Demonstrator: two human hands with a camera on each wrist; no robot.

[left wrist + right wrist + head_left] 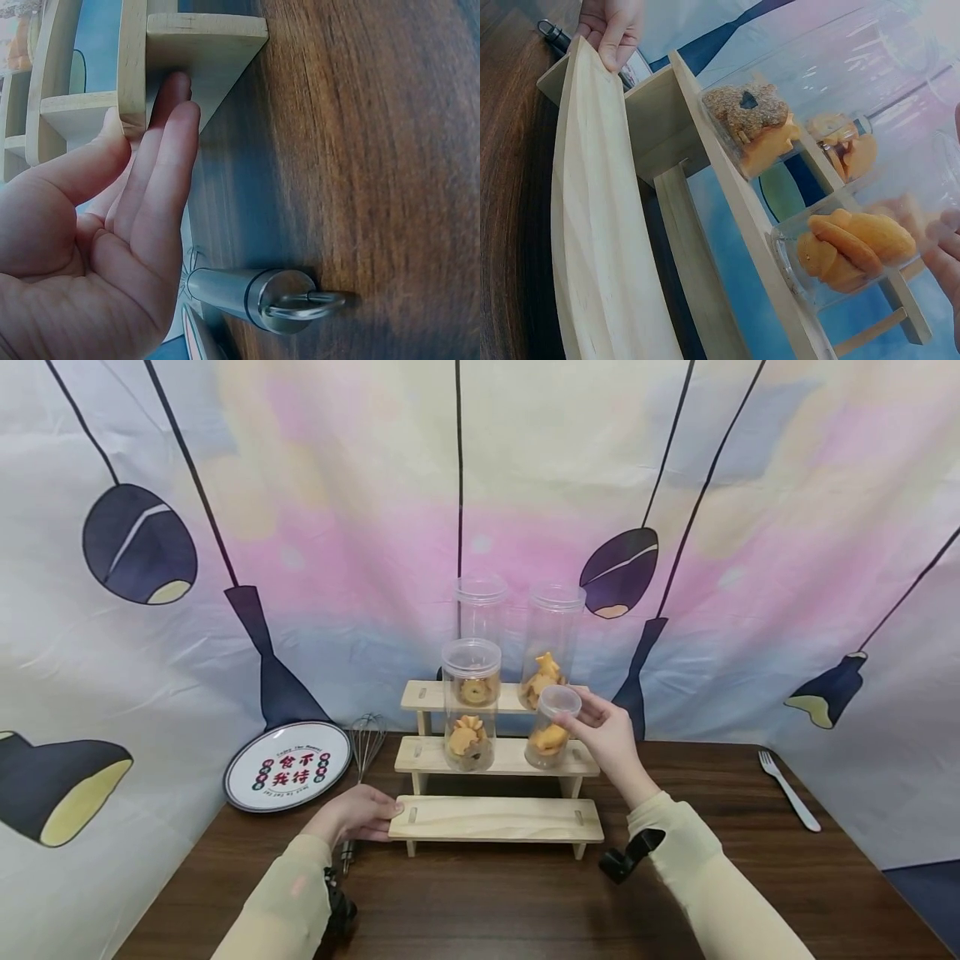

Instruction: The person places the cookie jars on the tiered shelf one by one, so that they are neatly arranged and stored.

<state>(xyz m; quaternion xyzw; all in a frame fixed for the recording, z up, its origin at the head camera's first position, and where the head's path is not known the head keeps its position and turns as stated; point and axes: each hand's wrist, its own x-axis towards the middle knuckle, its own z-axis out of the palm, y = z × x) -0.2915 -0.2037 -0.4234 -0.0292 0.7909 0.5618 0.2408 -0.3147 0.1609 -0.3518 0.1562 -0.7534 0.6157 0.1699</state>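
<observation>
A three-step wooden rack (pixel 495 817) stands on the table. My left hand (pixel 360 814) grips the left end of its lowest step, thumb against the edge and fingers beneath, as the left wrist view shows. On the middle step, my right hand (pixel 606 735) holds a short clear jar (pixel 546 747) near its lid, with golden baked pieces (pixel 855 247) inside. A taller clear jar (pixel 470 706) with cookies (pixel 750 120) stands left of it on that step. Two tall lidded jars, one at the left (pixel 482 618) and one at the right (pixel 555 631), rise from the top step, cookies at their bottoms.
Left of the rack lie a whisk (pixel 366 743) and a white plate (pixel 288 767) with red lettering, tilted against the cloth. A fork (pixel 789 789) lies at the right of the dark wooden table (pixel 480 902). A patterned cloth (pixel 375 568) hangs behind.
</observation>
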